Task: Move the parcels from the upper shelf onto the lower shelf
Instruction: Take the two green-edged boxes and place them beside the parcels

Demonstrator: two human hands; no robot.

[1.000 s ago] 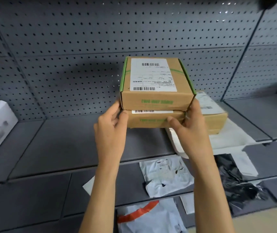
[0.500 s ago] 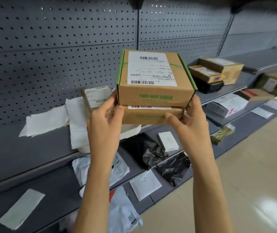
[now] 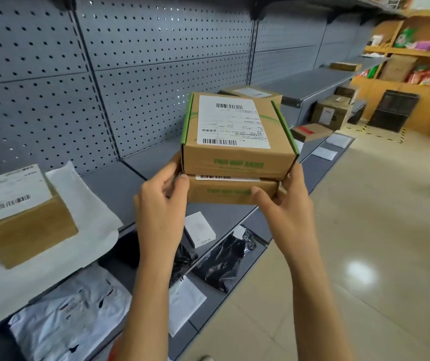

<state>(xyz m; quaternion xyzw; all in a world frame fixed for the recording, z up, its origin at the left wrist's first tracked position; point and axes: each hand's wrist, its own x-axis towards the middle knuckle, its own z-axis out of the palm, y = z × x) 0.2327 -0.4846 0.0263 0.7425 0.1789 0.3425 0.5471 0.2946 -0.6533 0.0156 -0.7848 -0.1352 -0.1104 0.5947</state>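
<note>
Two stacked cardboard boxes were held in the air in front of the grey shelving: upper box (image 3: 237, 136) with a white label, thinner lower box (image 3: 230, 190) beneath it. Left hand (image 3: 160, 201) gripped the stack's left side, thumb on the lower box's front; right hand (image 3: 285, 201) gripped the right side likewise. One more labelled box (image 3: 18, 214) sat on the upper shelf (image 3: 114, 183) at left, on one white sheet (image 3: 83, 204). On the lower shelf (image 3: 256, 225): two black bags (image 3: 224, 261), one small white box (image 3: 200, 229), one white mailer (image 3: 70, 321).
</note>
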